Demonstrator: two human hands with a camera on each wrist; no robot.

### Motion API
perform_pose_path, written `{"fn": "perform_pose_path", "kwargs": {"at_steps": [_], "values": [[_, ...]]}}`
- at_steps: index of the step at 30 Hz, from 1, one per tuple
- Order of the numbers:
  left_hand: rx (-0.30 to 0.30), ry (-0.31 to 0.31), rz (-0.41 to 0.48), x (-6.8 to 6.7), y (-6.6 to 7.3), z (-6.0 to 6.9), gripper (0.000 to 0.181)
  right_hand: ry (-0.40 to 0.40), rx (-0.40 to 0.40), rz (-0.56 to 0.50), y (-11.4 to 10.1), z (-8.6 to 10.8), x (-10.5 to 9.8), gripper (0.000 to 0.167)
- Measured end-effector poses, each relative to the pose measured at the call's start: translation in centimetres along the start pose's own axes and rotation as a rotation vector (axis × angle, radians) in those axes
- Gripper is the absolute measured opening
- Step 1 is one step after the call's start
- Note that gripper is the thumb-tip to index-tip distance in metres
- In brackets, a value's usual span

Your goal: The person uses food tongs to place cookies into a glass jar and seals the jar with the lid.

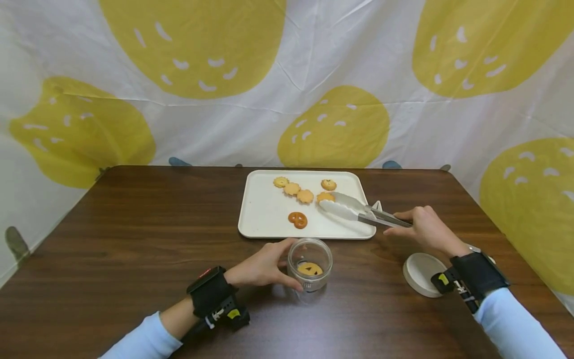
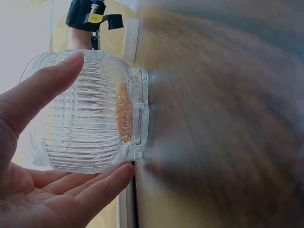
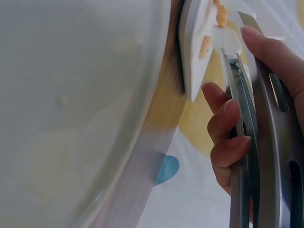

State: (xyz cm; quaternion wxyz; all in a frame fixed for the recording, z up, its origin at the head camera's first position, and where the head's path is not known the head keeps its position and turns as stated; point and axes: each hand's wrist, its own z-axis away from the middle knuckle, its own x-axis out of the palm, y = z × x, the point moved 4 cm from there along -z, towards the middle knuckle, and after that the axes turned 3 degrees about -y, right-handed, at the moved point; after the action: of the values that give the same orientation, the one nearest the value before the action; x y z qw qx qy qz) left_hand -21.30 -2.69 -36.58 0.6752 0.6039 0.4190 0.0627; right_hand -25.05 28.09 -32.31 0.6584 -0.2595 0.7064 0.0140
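My left hand (image 1: pixel 269 267) holds a clear ribbed glass jar (image 2: pixel 90 114), thumb on one side and fingers on the other. The jar stands upright and uncapped on the table, with a round yellow cookie (image 1: pixel 310 269) at its bottom. In my right hand (image 1: pixel 423 229) is a pair of metal tongs (image 3: pixel 266 142) with white tips, gripped between thumb and curled fingers. The tong tips are spread over the white tray (image 1: pixel 260 219), around a scalloped cookie (image 1: pixel 325 197). Several other cookies (image 1: pixel 305 196) and a pretzel (image 1: pixel 298 220) lie on the tray.
A round white lid (image 1: pixel 421 274) lies on the brown wooden table (image 1: pixel 134 239), under my right wrist. Behind the table hangs a white cloth (image 1: pixel 215 129) with a yellow print. The tray sits near the table's back edge.
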Motion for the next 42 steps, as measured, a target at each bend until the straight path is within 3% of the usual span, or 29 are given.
{"fn": "perform_pose_path", "kwargs": {"at_steps": [6, 18, 29, 35, 42], "values": [[-0.018, -0.003, 0.011, 0.0, 0.1, 0.0, 0.077, -0.006, 0.014, -0.05, -0.5, 1.4, -0.6, 0.057], [-0.007, -0.017, 0.021, 0.1, -0.3, 0.0, 0.078, 0.074, -0.193, -0.084, -2.8, 5.1, -2.9, 0.043], [-0.031, 0.0, -0.012, 0.1, -0.1, 0.0, 0.078, -0.014, -0.35, -0.19, -4.1, 6.5, -2.8, 0.041], [-0.032, -0.001, 0.005, 0.1, -0.2, 0.0, 0.079, -0.072, -0.38, -0.239, -4.3, 6.7, -2.5, 0.038], [-0.033, -0.002, 0.008, 0.1, -0.3, 0.0, 0.077, -0.08, -0.396, -0.228, -4.5, 6.8, -2.4, 0.04]]}}
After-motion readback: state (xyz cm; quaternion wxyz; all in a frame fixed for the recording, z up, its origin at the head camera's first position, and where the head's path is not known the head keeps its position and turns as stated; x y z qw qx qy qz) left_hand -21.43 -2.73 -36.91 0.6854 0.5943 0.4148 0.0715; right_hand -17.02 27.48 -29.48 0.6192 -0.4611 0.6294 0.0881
